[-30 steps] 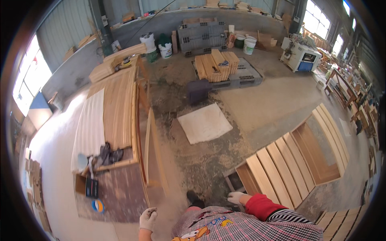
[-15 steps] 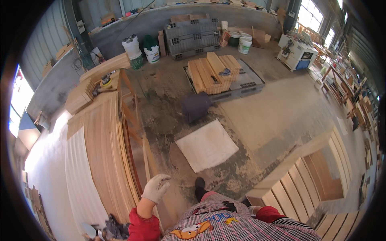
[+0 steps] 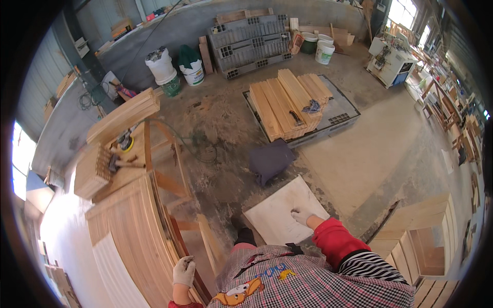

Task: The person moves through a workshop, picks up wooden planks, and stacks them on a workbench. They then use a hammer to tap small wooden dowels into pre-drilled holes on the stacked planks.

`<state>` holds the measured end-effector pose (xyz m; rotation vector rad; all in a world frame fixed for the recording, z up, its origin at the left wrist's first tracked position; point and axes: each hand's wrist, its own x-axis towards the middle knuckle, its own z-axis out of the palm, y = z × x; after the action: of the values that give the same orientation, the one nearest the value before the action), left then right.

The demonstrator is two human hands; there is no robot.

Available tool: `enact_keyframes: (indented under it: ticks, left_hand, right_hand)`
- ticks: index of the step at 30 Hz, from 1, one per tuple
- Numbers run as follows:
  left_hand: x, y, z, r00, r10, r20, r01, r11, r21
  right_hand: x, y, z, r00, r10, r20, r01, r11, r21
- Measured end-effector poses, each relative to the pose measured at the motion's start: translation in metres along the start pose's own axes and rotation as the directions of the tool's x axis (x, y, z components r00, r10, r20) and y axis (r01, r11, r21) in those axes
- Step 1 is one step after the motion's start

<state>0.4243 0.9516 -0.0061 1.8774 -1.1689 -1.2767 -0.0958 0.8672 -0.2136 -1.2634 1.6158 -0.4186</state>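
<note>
My left hand, in a pale work glove, is beside the near edge of a wooden panel on the workbench. Its fingers are loosely bent and apart, with nothing visible in them; whether it touches the panel edge I cannot tell. My right hand, gloved too, is stretched forward in the air, seen against a white sheet on the floor. The fingers are slightly bent and hold nothing visible. A pale cloth-like strip covers part of the panel.
Stacked boards on a grey pallet lie ahead, with a dark cloth at the corner. A sander and a hammer sit on the bench. A slatted wooden piece stands right; buckets line the wall.
My right hand has come out from beside my body and reached forward. My left hand has dropped lower and nearer to me. The view has shifted forward, toward the stacked boards.
</note>
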Motion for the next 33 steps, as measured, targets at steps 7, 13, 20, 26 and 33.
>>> enact_keyframes:
  ticks: [7, 13, 20, 26, 33]
  left_hand:
    - [0.260, 0.150, -0.026, 0.927, 0.333, 0.173, -0.373, 0.867, 0.331]
    - [0.459, 0.343, 0.046, 0.705, 0.497, 0.507, -0.679, 0.679, 0.278]
    - [0.623, 0.436, 0.129, 0.658, 0.415, 0.628, -0.668, 0.707, 0.232]
    - [0.730, 0.475, 0.143, 0.759, 0.260, 0.597, -0.529, 0.781, 0.332]
    - [0.871, 0.528, 0.195, 0.685, 0.197, 0.701, -0.568, 0.748, 0.344]
  right_hand:
    - [0.090, -0.022, -0.004, 0.930, 0.323, 0.175, -0.268, 0.923, -0.275]
    - [0.169, -0.031, -0.022, 0.860, 0.507, 0.052, -0.504, 0.832, 0.233]
    - [0.346, -0.036, -0.094, 0.798, 0.532, 0.284, -0.533, 0.842, -0.080]
    - [0.509, -0.204, -0.221, 0.955, 0.297, -0.013, -0.296, 0.954, 0.046]
    - [0.632, -0.270, -0.311, 0.914, 0.371, -0.164, -0.306, 0.896, 0.322]
